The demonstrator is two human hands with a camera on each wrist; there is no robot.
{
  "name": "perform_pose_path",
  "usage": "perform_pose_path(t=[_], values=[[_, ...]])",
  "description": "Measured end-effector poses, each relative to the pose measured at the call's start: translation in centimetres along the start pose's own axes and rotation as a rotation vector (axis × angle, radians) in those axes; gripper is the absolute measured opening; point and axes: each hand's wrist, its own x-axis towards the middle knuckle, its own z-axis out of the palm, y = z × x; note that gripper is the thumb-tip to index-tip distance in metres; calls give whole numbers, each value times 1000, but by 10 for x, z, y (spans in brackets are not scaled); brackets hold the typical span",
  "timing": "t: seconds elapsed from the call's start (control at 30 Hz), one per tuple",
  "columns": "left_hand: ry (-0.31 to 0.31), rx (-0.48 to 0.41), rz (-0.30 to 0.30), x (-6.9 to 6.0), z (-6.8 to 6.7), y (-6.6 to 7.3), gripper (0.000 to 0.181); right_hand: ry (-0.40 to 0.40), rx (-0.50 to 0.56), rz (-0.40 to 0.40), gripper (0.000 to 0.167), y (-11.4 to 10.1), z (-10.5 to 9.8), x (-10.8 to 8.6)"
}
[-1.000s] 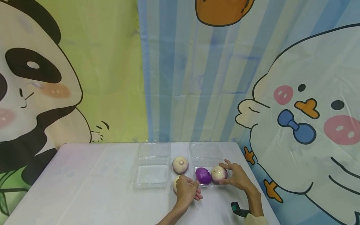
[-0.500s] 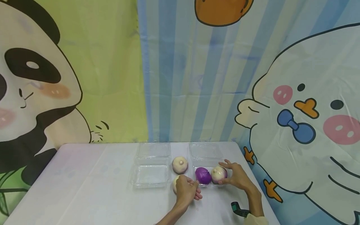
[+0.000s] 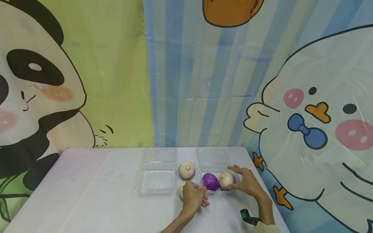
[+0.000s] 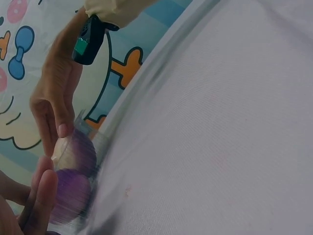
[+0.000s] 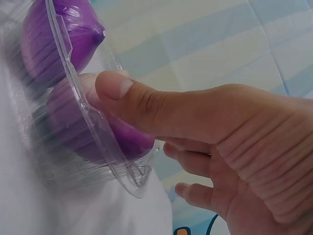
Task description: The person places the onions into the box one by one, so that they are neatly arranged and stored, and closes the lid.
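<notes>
At the far left of the head view, we have a printed panda filling the edge, with the white table stretching away from it along the bottom.

Moving to lower centre, we meet a see-through container, its lid folded back toward the cloth. Just right of it come two onions: the upper pale onion shows us its nub, while the lower pale onion peeks out from behind the left hand. Those left fingers are bent, and we cannot tell from any view whether they pinch something; the left wrist camera catches only part of the hand, at lower left, right beside the purple onion.

On we go, right of centre, to a second container, lid back too, with that purple onion inside next to a pale-topped onion. And the right hand has this one in its grasp, thumb on the near side, fingers on the far. Head view, mostly cream; over to the right wrist view, and we get its purple flank, the thumb against it beside the rim, plus the purple onion's pointed tip at upper left.

Further right, a dark device sits at the right wrist; only the left wrist view shows us it large, at upper left. Right edge: a printed chick.
</notes>
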Motion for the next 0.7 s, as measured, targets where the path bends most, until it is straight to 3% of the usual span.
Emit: perform_pose_path(t=[0.37, 0.57, 0.7], values=[[-7, 7, 8, 1, -2, 1, 8, 173, 87, -175, 48, 6, -4, 8], [-4, 9, 2, 0, -2, 1, 8, 258, 180, -41, 40, 12, -5, 20], [-3, 8, 8, 1, -1, 1, 8, 273, 223, 56, 36, 18, -5, 27]])
